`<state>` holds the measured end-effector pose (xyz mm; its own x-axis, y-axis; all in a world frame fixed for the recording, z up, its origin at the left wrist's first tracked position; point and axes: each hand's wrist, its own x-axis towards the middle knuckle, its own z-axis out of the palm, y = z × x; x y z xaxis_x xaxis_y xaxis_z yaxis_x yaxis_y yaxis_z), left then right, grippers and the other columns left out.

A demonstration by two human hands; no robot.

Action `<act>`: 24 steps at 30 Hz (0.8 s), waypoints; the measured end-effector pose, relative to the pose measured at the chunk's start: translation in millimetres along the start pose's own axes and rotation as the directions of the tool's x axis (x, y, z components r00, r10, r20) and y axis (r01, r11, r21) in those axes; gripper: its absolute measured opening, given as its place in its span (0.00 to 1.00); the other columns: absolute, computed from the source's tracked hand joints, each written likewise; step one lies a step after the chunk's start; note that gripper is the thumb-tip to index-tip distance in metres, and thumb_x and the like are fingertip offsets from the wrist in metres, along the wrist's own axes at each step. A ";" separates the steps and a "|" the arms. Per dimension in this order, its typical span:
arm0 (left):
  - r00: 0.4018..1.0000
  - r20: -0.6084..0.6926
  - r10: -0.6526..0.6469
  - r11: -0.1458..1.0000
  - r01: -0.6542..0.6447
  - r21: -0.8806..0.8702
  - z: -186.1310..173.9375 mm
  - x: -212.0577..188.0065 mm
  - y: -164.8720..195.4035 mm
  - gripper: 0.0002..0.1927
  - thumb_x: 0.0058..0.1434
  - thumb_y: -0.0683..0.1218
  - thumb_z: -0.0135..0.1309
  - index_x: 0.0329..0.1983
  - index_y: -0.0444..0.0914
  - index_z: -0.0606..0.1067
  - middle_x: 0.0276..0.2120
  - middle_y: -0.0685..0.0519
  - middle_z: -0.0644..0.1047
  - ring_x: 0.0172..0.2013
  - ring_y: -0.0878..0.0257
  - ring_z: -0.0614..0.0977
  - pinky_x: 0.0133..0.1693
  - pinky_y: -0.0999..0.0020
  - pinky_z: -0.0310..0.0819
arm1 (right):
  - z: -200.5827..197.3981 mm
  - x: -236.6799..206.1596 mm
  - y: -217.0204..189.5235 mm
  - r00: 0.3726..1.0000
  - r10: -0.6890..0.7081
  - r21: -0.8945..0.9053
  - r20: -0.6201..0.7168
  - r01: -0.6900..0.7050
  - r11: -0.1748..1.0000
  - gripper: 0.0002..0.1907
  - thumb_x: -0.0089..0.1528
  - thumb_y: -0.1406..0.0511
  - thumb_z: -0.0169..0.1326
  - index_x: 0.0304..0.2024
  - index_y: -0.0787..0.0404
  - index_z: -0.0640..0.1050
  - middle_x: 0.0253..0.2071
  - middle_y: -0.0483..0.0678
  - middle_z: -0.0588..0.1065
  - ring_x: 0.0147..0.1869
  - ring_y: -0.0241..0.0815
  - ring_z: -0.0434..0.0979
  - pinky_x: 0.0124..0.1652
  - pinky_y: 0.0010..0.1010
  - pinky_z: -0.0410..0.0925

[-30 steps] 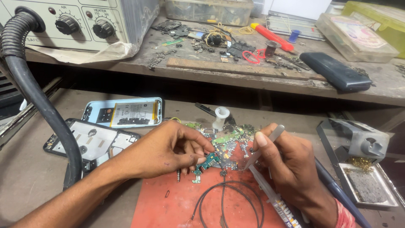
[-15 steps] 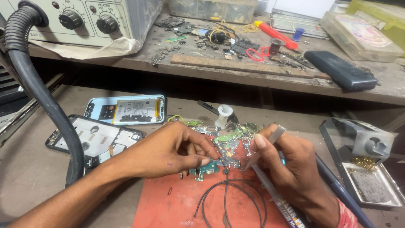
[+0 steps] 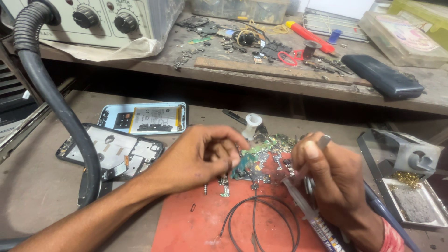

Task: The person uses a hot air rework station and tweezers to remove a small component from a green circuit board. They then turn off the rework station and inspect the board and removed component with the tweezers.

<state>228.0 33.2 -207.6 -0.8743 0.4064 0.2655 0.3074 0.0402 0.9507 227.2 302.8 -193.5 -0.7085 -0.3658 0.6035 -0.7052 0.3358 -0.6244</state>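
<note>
We see the left hand (image 3: 198, 156) with fingers curled and pinched closed on a small green circuit board (image 3: 246, 161), pressing it against the orange-red rubber work mat (image 3: 196, 228) near the mat's upper edge. The right hand (image 3: 329, 179) is closed around a slim metal tweezers-like tool (image 3: 322, 142) and a clear plastic syringe with a printed barrel (image 3: 310, 212); the syringe's tip lies just beside the board. A heap of small green board fragments and metal parts (image 3: 275, 144) lies above and between the two hands. A thin black looped wire (image 3: 261, 219) rests on the mat below the board. To the left lie an opened pale-blue phone back with its battery (image 3: 147, 119) and a dark phone frame (image 3: 112, 147); a thick black ribbed hose (image 3: 60, 107) crosses in front of them. A small white spool (image 3: 252, 122) stands behind the heap. A grey metal stand with a tray (image 3: 410, 186) sits at right.
</note>
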 end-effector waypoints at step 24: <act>0.959 -0.279 -0.054 0.980 -0.003 -0.201 -29.4 -9.0 0.9 0.12 0.65 0.39 0.50 0.51 0.34 0.77 0.30 0.58 0.74 0.25 0.72 0.77 0.27 0.77 0.73 | 77.1 46.6 -65.0 0.660 -0.226 -0.209 0.717 0.513 0.833 0.19 0.49 0.74 0.55 0.42 0.55 0.83 0.53 0.44 0.79 0.39 0.50 0.81 0.33 0.43 0.71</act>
<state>225.1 2.8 -204.4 -0.9596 0.1329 0.2480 0.2287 -0.1452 0.9626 242.1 196.9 -163.1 -0.2892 -0.9394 0.1840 -0.9559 0.2733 -0.1072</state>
